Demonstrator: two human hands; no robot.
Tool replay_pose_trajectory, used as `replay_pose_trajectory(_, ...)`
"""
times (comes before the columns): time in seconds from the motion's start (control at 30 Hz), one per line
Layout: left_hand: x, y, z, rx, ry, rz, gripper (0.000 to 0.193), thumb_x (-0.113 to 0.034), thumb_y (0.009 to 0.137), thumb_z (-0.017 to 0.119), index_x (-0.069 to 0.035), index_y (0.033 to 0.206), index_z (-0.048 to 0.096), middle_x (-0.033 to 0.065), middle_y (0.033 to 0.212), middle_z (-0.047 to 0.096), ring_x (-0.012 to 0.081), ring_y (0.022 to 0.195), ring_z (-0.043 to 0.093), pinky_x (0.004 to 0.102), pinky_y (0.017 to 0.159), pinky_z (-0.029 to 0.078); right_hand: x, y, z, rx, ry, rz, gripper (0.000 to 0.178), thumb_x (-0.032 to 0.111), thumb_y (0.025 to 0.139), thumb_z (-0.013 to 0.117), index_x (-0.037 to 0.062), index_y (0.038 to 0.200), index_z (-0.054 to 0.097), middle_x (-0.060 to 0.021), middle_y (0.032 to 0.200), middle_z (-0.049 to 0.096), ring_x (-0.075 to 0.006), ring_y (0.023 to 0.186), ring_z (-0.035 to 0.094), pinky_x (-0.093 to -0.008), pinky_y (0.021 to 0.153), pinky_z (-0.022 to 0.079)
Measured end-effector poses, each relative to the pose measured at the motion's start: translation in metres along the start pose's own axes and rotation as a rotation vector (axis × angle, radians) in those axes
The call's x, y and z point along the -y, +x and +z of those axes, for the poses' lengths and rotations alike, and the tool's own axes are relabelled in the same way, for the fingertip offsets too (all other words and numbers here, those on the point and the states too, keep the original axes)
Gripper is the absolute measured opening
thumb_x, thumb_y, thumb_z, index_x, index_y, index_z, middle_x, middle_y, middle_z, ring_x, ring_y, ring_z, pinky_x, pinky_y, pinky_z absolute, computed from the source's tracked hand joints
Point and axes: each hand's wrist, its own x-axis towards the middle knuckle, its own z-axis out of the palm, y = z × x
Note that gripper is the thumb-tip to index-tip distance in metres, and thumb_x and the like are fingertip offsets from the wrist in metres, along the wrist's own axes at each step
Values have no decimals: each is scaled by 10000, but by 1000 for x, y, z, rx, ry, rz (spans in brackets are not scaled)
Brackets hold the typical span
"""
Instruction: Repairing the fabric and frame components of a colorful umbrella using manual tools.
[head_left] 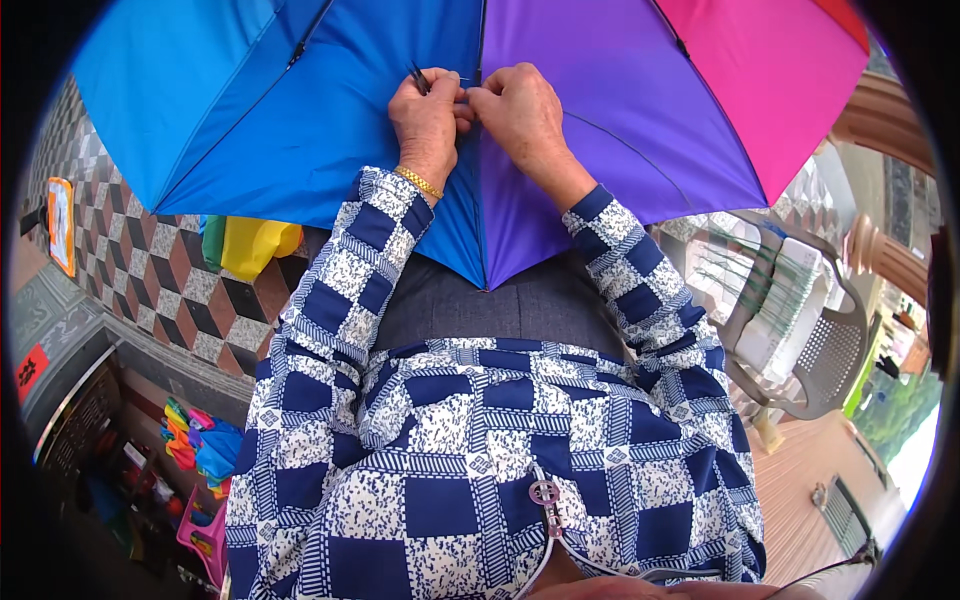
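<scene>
An open umbrella (330,130) with blue, purple and pink panels spreads across my lap, its inner side with dark ribs facing me. My left hand (428,115) is closed over the blue panel, with a small black pointed tool (418,78) sticking out of it. A thin, pale needle-like sliver (458,78) shows at its fingertips. Beside it, my right hand (520,110) pinches close to the rib (482,200) between blue and purple; what its fingertips hold is too small to tell. A dark thread (630,148) curves over the purple panel from near my right hand.
Yellow and green fabric (255,245) shows below the umbrella's left edge, above a patterned tile floor (130,225). More bright folded fabric (215,450) and a pink basket (207,540) are at lower left. A grey plastic chair (835,340) with white material stands at right.
</scene>
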Motion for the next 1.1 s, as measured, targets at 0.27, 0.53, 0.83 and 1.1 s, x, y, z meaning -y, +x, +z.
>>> replay_pose_trajectory(0.27,-2,-5,6,-52,-149,79,97,-115,847,574,-28,839,531,48,679,558,107,425,518,218,372,401,-3,1,3,-147,144,-91,178,174,673,620,-2,674,646,-163,774,611,-319,737,600,-409,664,482)
replay_pose_trajectory(0.53,-3,-2,5,-45,-112,52,110,-147,862,584,-46,837,546,45,690,572,123,477,546,243,429,417,-5,6,5,-131,229,-96,184,172,669,617,-9,642,639,-150,734,616,-313,716,602,-407,658,482)
replay_pose_trajectory(0.83,8,2,5,-78,-187,98,96,-109,839,585,-36,796,538,30,667,551,97,456,531,219,379,406,3,6,1,-160,-109,-177,211,203,698,616,-3,665,648,-136,760,620,-304,727,609,-390,668,485)
replay_pose_trajectory(1.1,9,-2,9,-44,-182,107,83,-116,860,581,-44,847,543,29,686,554,109,464,548,223,393,411,-14,6,6,-115,-53,-175,206,191,732,666,-11,770,658,-113,786,624,-226,722,610,-325,648,479)
